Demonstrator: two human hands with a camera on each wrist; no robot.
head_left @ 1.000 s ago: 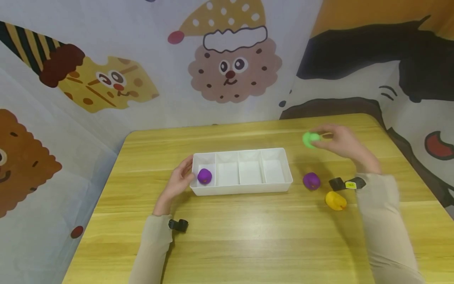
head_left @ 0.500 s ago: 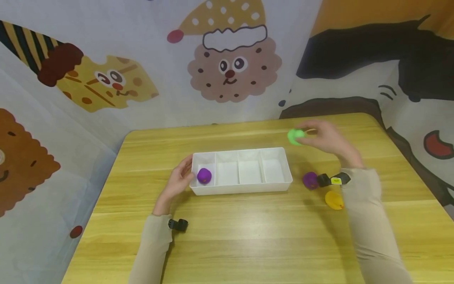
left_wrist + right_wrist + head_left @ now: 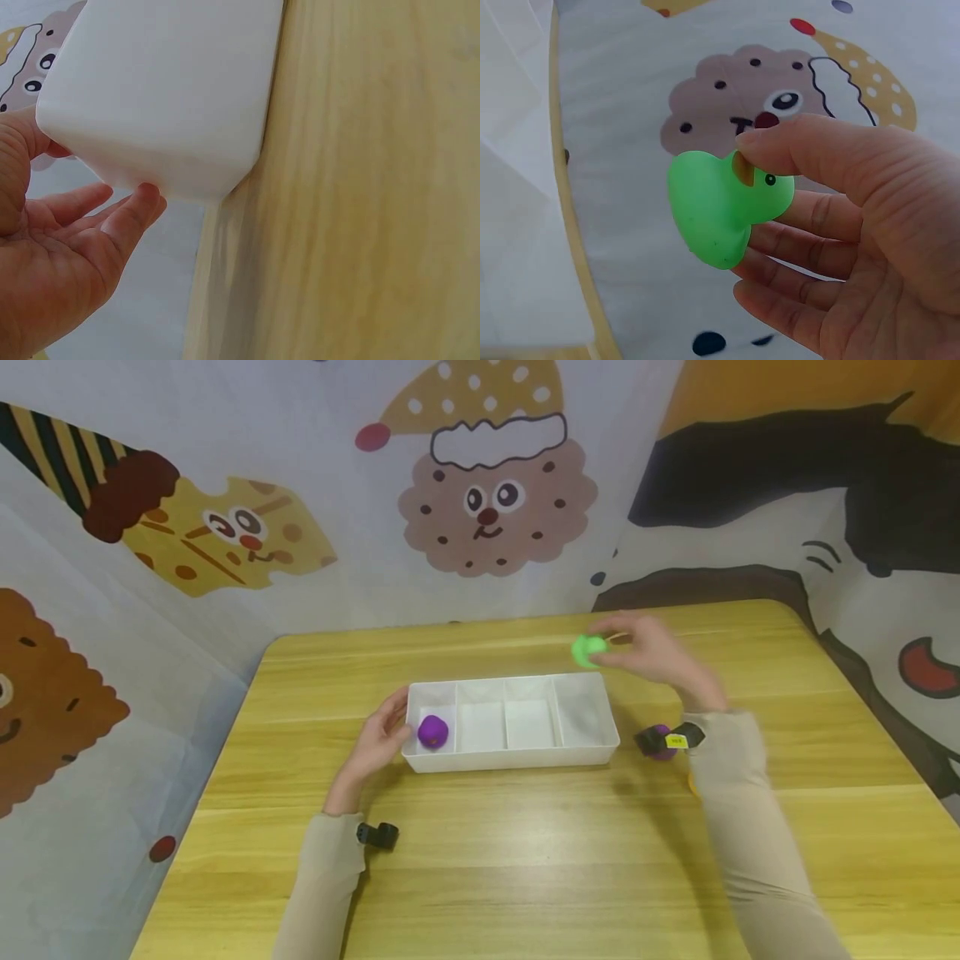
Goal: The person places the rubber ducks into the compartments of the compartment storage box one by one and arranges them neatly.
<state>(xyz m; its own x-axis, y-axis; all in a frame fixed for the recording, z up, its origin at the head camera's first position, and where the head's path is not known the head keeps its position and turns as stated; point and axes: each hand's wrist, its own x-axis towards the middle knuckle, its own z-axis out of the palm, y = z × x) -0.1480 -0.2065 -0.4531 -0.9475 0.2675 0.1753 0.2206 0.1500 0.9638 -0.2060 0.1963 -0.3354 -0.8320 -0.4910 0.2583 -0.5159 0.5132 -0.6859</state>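
Observation:
Between the right hand's (image 3: 648,652) thumb and fingers is a green rubber duck (image 3: 587,651), held above the table by the far right corner of a white divided box (image 3: 510,760). The duck's orange beak and dark eye show beside the thumb in the right wrist view, where its green body (image 3: 705,199) is tipped sideways. At the box's left end, the left hand (image 3: 373,745) holds the wall, thumb at the rim and fingertips against the outer side. A purple toy (image 3: 432,732) lies in the leftmost compartment; the other compartments hold nothing.
Under the right wrist, a second purple toy (image 3: 663,752) lies on the wooden table (image 3: 495,860), partly hidden by the wrist camera (image 3: 656,741). A yellow duck (image 3: 693,785) is mostly covered by the right sleeve. A cartoon-printed cloth (image 3: 360,568) hangs behind the table.
The right hand has moved left with the green rubber duck, from the table's right side to the box's far right corner. The left hand and the box have stayed put.

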